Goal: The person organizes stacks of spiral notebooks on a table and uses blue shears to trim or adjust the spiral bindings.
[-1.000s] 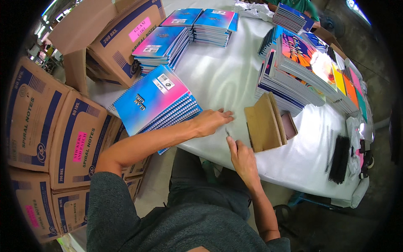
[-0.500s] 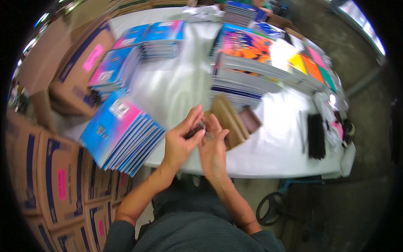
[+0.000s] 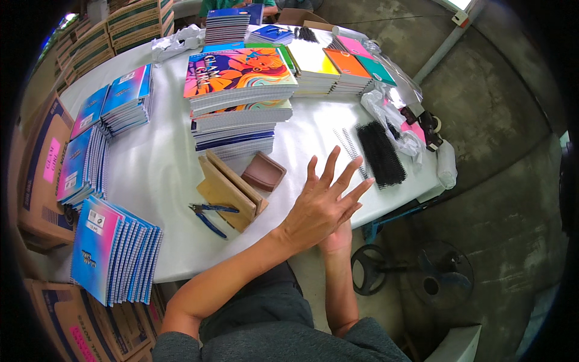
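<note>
The left hand (image 3: 318, 208), fingers spread, partly hides the right hand (image 3: 338, 238), whose grip I cannot tell, near black coils (image 3: 381, 157) that, like the pliers (image 3: 212, 207), lie on the worktop (image 3: 158, 175), probably for easy reach.

Black spiral coils (image 3: 382, 158) bundled flat; thin coils (image 3: 351, 145) (seemingly two) just beside.

Tabletop (image 3: 160, 169) glossy (smooth, too); cardboard box (image 3: 41, 202) matt; notebooks (image 3: 241, 75) glossy.
</note>
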`<action>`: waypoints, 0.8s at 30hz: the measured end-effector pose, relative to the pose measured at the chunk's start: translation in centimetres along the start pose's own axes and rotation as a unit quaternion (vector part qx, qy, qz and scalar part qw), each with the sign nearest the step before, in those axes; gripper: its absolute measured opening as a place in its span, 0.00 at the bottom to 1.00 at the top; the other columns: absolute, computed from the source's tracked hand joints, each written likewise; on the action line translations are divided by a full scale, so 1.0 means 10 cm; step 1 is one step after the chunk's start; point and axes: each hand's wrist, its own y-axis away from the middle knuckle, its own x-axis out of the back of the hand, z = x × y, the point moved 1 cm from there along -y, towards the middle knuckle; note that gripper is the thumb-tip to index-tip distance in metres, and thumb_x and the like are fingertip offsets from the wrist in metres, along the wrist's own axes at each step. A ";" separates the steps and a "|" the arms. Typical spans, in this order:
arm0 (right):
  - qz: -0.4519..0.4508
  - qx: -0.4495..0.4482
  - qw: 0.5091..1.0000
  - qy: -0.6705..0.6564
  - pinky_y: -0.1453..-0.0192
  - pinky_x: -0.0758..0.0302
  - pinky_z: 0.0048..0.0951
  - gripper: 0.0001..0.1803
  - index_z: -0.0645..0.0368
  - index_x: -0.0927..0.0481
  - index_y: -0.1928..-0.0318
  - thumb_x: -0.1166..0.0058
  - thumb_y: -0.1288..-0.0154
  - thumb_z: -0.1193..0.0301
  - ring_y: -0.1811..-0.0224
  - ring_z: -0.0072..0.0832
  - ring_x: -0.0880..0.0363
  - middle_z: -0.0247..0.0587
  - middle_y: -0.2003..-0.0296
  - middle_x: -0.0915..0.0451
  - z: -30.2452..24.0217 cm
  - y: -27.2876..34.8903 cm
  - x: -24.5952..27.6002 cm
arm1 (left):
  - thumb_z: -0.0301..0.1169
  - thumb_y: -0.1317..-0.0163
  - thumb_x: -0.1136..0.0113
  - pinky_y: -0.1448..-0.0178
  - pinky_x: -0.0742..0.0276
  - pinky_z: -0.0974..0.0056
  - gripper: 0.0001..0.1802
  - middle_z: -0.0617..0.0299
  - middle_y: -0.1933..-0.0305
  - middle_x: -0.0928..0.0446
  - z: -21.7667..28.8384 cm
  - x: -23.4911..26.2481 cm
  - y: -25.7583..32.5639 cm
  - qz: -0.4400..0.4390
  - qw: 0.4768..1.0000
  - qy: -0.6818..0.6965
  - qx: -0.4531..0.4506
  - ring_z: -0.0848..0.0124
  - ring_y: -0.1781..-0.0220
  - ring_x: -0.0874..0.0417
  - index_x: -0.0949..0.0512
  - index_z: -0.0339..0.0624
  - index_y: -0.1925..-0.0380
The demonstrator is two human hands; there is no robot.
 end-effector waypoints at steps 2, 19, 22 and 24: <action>-0.004 -0.014 0.998 -0.069 0.32 0.32 0.47 0.25 0.61 0.36 0.36 0.65 0.23 0.56 0.36 0.43 0.33 0.54 0.40 0.32 -0.31 -0.09 0.03 | 0.29 0.40 0.41 0.26 0.60 0.34 0.26 0.45 0.25 0.46 0.01 -0.03 -0.03 0.024 1.000 -0.007 -0.016 0.34 0.24 0.54 0.26 0.53 0.39; 0.186 0.443 0.627 0.613 0.40 0.32 0.37 0.21 0.63 0.24 0.51 0.55 0.27 0.56 0.47 0.32 0.27 0.45 0.49 0.25 -4.05 -2.35 0.71 | 0.27 0.31 0.48 0.24 0.48 0.52 0.32 0.45 0.24 0.48 0.97 1.53 3.68 0.300 0.702 -0.103 0.637 0.57 0.23 0.47 0.45 0.37 0.29; 0.036 0.380 0.655 0.652 0.54 0.25 0.27 0.14 0.67 0.23 0.52 0.54 0.25 0.68 0.60 0.23 0.23 0.37 0.63 0.21 -1.59 -1.55 -0.41 | 0.37 0.31 0.43 0.26 0.47 0.60 0.35 0.60 0.27 0.41 1.06 1.44 3.95 0.492 0.514 0.138 0.689 0.70 0.27 0.41 0.45 0.42 0.28; -0.123 0.271 0.600 0.743 0.50 0.26 0.28 0.10 0.65 0.21 0.65 0.53 0.28 0.73 0.65 0.25 0.24 0.40 0.66 0.21 -0.43 -0.83 -0.77 | 0.40 0.32 0.41 0.27 0.48 0.51 0.36 0.65 0.27 0.40 0.63 1.33 4.22 0.512 0.508 0.238 0.650 0.72 0.27 0.42 0.43 0.49 0.28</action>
